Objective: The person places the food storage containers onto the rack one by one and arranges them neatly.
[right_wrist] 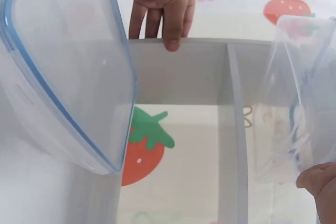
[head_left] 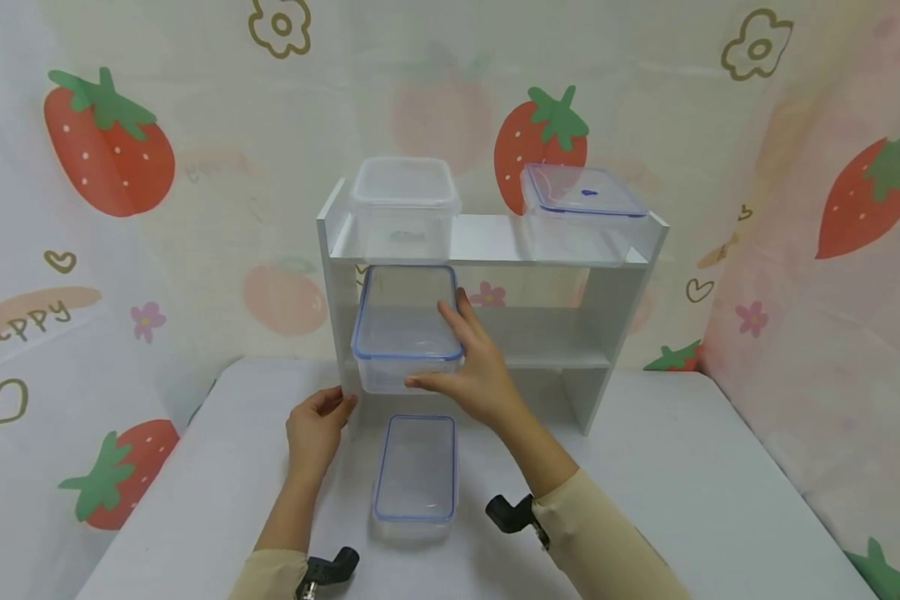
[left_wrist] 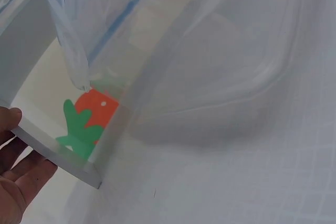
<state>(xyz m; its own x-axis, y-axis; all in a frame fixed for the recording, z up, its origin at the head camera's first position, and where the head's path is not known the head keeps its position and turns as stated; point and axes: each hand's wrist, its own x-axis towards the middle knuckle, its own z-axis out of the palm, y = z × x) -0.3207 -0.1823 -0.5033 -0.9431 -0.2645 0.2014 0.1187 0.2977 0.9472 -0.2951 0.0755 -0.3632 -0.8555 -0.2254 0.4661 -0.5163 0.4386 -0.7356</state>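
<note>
My right hand [head_left: 480, 371] grips a clear rectangular food container [head_left: 405, 321] with a blue-edged lid, fingers along its right side and thumb at the front. This container is at the left part of the white shelf's middle level, its front jutting forward. Lower left, my left hand [head_left: 317, 433] pinches the front edge of the shelf's left side panel [right_wrist: 178, 72]; the thumb is on the inner face and the fingers are outside in the right wrist view. A second blue-edged container [head_left: 417, 471] lies on the table before the shelf.
On top of the white shelf [head_left: 540, 337] stand a clear container with a whitish lid [head_left: 405, 208] at left and a blue-edged one [head_left: 585, 196] at right. A white-covered table [head_left: 690, 483] supports everything. Behind hangs a strawberry-print curtain [head_left: 217, 167].
</note>
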